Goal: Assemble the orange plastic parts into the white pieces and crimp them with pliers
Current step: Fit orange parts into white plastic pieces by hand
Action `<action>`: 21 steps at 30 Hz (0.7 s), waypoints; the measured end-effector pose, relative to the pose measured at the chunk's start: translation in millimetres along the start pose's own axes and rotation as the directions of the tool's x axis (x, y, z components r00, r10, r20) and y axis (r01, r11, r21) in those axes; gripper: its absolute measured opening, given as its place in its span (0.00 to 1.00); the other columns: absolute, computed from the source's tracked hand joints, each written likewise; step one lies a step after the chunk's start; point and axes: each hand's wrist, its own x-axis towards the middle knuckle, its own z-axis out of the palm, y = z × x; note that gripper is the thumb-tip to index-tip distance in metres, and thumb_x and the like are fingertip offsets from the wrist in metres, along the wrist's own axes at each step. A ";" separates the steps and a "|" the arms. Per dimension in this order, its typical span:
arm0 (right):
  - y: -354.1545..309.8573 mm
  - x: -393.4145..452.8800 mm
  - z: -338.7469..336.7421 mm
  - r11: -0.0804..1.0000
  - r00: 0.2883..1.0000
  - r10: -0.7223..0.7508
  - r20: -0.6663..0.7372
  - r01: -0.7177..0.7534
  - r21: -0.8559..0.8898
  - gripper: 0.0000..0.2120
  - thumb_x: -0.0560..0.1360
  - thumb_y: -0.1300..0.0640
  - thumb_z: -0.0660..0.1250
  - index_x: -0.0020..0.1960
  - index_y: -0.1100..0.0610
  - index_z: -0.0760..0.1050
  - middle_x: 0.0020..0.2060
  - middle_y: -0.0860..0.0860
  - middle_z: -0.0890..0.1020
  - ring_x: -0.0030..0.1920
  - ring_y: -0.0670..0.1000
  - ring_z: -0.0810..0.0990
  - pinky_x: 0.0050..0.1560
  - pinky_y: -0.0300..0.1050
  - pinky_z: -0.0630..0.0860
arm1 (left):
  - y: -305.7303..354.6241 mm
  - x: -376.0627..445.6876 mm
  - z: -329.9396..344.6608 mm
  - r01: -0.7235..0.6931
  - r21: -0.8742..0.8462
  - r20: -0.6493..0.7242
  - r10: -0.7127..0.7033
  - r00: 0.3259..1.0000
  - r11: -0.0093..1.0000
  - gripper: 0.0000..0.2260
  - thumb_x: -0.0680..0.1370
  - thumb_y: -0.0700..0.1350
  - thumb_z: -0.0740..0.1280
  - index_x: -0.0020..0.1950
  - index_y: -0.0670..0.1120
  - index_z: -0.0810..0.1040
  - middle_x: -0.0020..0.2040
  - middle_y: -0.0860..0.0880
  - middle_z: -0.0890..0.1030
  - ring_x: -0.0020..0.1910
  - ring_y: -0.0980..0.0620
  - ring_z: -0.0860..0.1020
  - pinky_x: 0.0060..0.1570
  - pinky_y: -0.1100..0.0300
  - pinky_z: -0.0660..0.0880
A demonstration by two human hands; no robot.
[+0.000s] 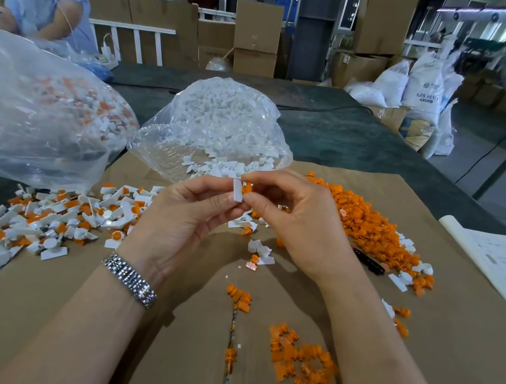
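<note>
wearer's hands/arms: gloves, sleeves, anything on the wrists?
No gloves: both the left hand and the right hand are bare. No sleeves in view, the forearms are bare to the frame's bottom edge. One item worn: a silver metal link band, like a watch bracelet, on the left wrist. Nothing on the right wrist.

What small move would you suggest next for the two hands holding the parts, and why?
Probably press the orange part into the white piece: the right hand pinches the orange part right beside the white piece held by the left hand, and they do not look seated.
</note>
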 end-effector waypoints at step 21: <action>-0.5 0.7 1.0 0.988 0.988 -0.149 -0.046 0.147 -0.038 0.11 0.75 0.62 0.74 0.58 0.57 0.83 0.48 0.49 0.83 0.49 0.49 0.82 0.52 0.39 0.79 | 4.0 -2.0 0.7 0.008 -0.078 0.055 -0.004 0.998 0.997 0.06 0.72 0.37 0.74 0.47 0.40 0.86 0.50 0.42 0.86 0.50 0.47 0.86 0.49 0.60 0.81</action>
